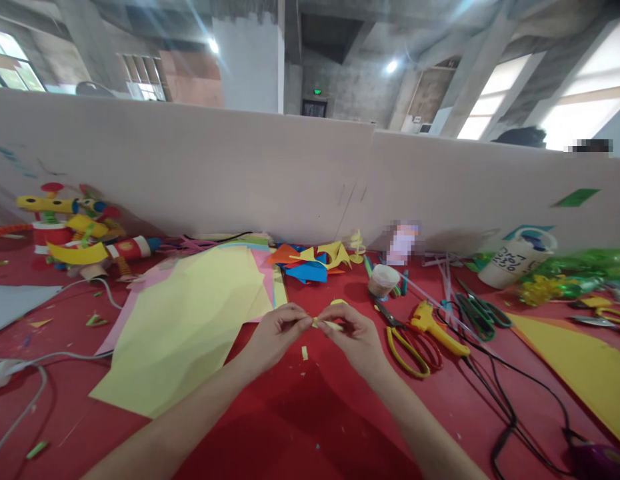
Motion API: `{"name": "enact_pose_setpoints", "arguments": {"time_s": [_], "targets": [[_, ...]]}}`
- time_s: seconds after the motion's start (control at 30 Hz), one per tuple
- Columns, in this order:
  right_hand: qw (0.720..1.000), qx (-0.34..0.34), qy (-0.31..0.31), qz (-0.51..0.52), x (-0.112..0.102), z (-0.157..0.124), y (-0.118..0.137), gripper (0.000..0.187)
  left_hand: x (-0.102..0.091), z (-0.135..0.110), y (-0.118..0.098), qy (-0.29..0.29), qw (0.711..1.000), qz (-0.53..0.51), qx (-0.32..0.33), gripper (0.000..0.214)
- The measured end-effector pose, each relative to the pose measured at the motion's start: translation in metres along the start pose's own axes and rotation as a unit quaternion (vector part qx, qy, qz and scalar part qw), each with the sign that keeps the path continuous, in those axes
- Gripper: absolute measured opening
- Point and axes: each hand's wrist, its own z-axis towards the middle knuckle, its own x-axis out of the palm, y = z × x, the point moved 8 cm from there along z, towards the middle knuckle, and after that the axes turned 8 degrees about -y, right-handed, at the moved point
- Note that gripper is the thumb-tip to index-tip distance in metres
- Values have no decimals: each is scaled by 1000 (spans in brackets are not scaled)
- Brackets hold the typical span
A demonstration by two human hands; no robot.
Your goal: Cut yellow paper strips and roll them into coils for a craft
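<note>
My left hand and my right hand meet over the middle of the red table, fingertips nearly touching. Between them both pinch a small strip of pale yellow paper, partly hidden by the fingers. Just below it lies a tiny yellow paper scrap on the table. Left of my hands spreads a stack of pale yellow paper sheets. To the right are scissors with yellow and red handles and a yellow hot glue gun.
A small tub, dark-handled scissors and a white cup stand or lie on the right. Coloured paper offcuts lie at the back. Paper-cup figures are far left. Black cables cross the right; a white partition closes the back.
</note>
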Motion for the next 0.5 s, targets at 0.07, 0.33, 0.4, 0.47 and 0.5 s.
{"name": "enact_pose_setpoints", "arguments": {"time_s": [0.07,0.33,0.4,0.47,0.5], "targets": [[1000,-19,7,19,0,-1,3,7,-1,0,-1,-8,1000,-5,-4,24],[1000,-9,7,15,3,-4,6,3,-5,1,-3,-31,999,-11,-26,22],[1000,-16,16,3,6,-5,8,5,-6,1,0,-39,998,-22,-41,21],[999,-29,24,-15,8,-5,10,9,-6,0,4,-46,997,-34,-59,21],[999,-38,27,-25,9,-6,10,10,-6,0,6,-49,996,-36,-67,22]]}}
